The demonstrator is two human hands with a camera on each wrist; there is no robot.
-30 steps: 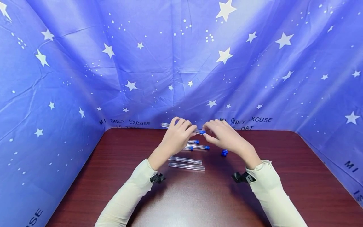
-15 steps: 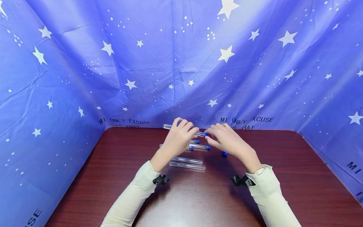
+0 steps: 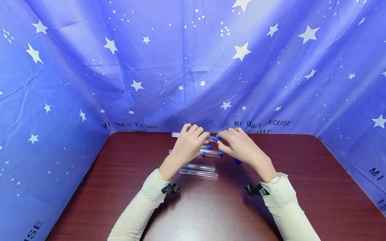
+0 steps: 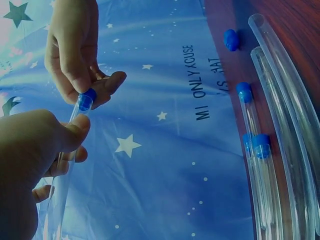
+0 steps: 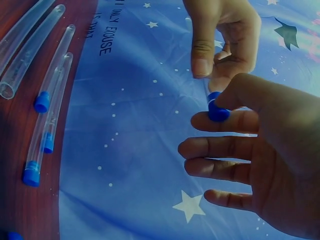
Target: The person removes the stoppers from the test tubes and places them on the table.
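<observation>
My left hand (image 3: pixel 188 143) grips a clear test tube (image 4: pixel 56 200), raised above the far part of the table and nearly level in the head view. A blue cap (image 5: pixel 218 112) sits in the tube's right end. Thumb and index finger of my right hand (image 3: pixel 243 146) pinch this cap, the other fingers spread loosely in the right wrist view. Below the hands lie several capped test tubes (image 3: pixel 214 152), partly hidden by the left hand. Nearer to me are two test tubes without caps (image 3: pixel 199 173), side by side.
Loose blue cap (image 3: pixel 238 161) lies on the table under my right hand, partly covered by it. A dark red wooden table (image 3: pixel 193 214) carries everything. Blue star-printed cloth (image 3: pixel 169 67) hangs close behind the table's back edge and along both sides.
The raised tube and both hands shift a little and come back, the right fingers staying at the cap. My right hand now covers more of the loose cap area.
</observation>
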